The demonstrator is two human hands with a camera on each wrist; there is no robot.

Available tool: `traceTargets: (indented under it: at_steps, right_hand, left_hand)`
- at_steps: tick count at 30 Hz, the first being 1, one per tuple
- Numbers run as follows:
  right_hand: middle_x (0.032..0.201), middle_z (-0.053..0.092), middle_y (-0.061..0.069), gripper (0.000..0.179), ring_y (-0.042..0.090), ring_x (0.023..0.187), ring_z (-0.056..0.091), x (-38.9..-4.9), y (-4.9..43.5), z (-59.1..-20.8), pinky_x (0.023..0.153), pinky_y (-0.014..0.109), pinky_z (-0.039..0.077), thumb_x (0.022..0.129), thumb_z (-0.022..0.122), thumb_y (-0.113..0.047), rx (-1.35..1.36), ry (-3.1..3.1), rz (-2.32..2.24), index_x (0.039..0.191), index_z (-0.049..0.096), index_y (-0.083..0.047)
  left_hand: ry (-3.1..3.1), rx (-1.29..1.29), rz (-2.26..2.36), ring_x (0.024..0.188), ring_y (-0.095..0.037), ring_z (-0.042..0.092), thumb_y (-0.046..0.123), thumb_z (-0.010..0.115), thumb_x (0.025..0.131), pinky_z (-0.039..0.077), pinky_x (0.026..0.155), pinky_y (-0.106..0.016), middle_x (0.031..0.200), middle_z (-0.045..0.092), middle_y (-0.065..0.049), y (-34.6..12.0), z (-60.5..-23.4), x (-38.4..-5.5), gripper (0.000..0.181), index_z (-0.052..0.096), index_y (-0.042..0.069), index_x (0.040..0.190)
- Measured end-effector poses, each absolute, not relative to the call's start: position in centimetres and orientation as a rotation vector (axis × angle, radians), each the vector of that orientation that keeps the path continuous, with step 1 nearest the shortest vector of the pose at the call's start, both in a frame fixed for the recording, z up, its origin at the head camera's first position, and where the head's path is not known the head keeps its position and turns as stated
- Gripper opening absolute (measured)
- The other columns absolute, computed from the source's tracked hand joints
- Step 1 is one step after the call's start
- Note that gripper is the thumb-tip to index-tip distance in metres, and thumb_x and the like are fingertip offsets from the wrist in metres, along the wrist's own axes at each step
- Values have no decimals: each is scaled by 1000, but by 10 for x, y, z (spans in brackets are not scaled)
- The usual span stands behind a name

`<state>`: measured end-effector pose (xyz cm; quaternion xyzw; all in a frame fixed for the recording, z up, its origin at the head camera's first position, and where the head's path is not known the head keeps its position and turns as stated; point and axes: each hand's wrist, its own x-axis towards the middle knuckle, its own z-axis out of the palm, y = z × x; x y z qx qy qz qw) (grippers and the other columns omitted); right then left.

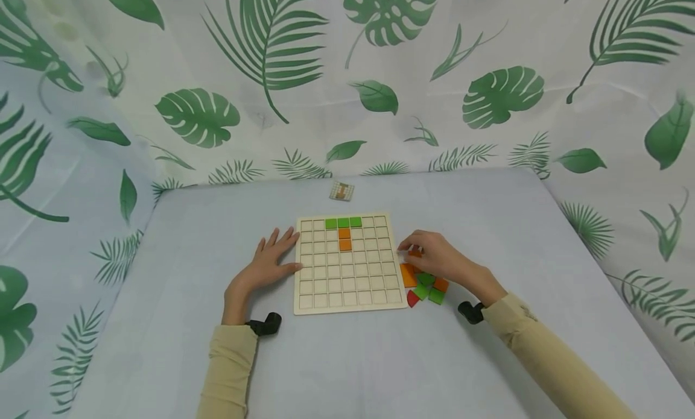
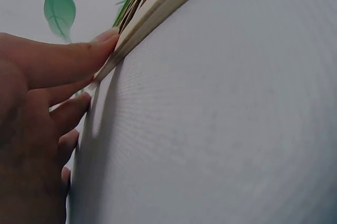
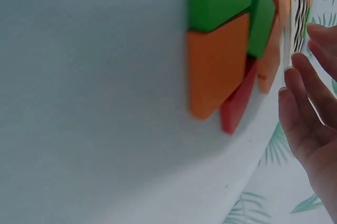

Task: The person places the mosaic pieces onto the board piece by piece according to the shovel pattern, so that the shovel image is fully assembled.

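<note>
A pale wooden grid board (image 1: pixel 347 286) lies on the table. Three green tiles (image 1: pixel 343 223) form a row in its top line, with two orange tiles (image 1: pixel 344 245) below the middle one. My left hand (image 1: pixel 267 263) has its fingers spread and touches the board's left edge; the left wrist view shows the thumb (image 2: pixel 89 58) against that edge. My right hand (image 1: pixel 437 255) hovers at the board's right edge, over loose green, orange and red pieces, partly hiding them. In the right wrist view its fingers (image 3: pixel 308 113) are bent slightly, and no piece shows between them and the thumb.
The loose pile includes a red piece (image 1: pixel 412 298) with a curved side, a green tile (image 1: pixel 436 296) and an orange tile (image 3: pixel 216 66). A small patterned card or packet (image 1: pixel 341 191) lies behind the board. Leaf-printed cloth (image 1: pixel 304 129) hangs along the table's back and sides.
</note>
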<state>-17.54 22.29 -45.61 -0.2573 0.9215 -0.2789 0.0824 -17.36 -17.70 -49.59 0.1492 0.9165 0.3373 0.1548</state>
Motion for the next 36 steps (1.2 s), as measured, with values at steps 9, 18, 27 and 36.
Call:
traceTargets:
  at_steps: [9,18,27,36]
  right_hand:
    - [105,72,9,19,27,94,65,-172,234,-460,82,42,60,91,74,-2,-744,2782,-836,110,76,1]
    - [103,70,12,21,28,93,65,-172,237,-464,80,41,60,91,75,-2,-732,2813,-786,111,75,4]
    - [103,68,11,15,27,94,65,-171,240,-470,81,42,59,92,73,-2,-707,2814,-813,107,76,1]
    - [100,70,8,9,22,88,63,-174,239,-470,78,36,57,95,70,-2,-658,2786,-861,104,71,-2]
  left_hand:
    - [2629,421,962,160,-40,-4,30,65,101,-11,128,-58,172,15,-15,-178,-496,-172,76,28,6,163]
    - [2622,417,981,160,-40,-3,31,66,100,-11,128,-58,172,16,-15,-178,-496,-171,77,29,6,162]
    - [2618,418,982,160,-40,-3,33,67,100,-10,128,-58,172,16,-16,-176,-494,-171,78,29,6,162]
    - [2621,407,986,160,-40,-3,31,67,100,-10,128,-57,172,16,-16,-176,-492,-172,77,29,5,162]
